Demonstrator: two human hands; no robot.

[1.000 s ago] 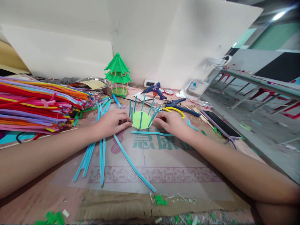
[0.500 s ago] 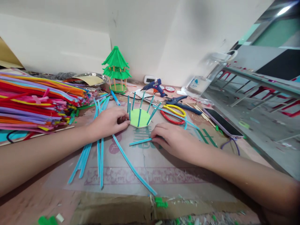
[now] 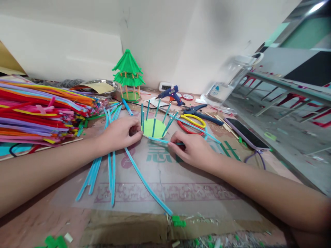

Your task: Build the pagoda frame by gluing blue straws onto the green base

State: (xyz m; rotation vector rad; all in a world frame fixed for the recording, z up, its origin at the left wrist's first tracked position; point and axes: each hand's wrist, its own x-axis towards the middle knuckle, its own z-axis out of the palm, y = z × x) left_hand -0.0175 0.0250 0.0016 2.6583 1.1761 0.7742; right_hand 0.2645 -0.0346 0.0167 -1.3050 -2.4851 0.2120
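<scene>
At the far left of the worktable, from where I stand, lies a thick bundle of fuzzy craft stems (image 3: 38, 113) in red, purple, orange, pink and yellow. Behind its right end sits a shiny metal dish (image 3: 113, 83) with yellowish paper in it. Next come several loose light-blue strips (image 3: 113, 179), fanned towards the table's near side, their middles passing beneath the person's left hand and wrist. A small green model pavilion (image 3: 128, 74) with a two-tiered roof stands farther back.

The left hand (image 3: 122, 132) rests with thumb and forefinger pinched on the left edge of a pale green disc (image 3: 160, 128), which lies in the middle of the table. Thin blue-green sticks (image 3: 154, 127) rise around its rim, those on the right leaning outward. A curved blue strip (image 3: 148, 187) runs from near the left hand towards the table's front.

Behind the disc are a white timer (image 3: 166, 86) and a blue glue gun (image 3: 169, 93). The right hand (image 3: 192, 148) grasps a short blue strip (image 3: 159, 140) between thumb and fingers; its free end lies along the disc's near edge, though I cannot tell whether they touch. Beyond that hand are yellow and red handles (image 3: 195, 121), blue-handled pliers (image 3: 198, 111), a clear jug (image 3: 223, 84) and, farthest right on the table, a phone (image 3: 247, 134).
</scene>
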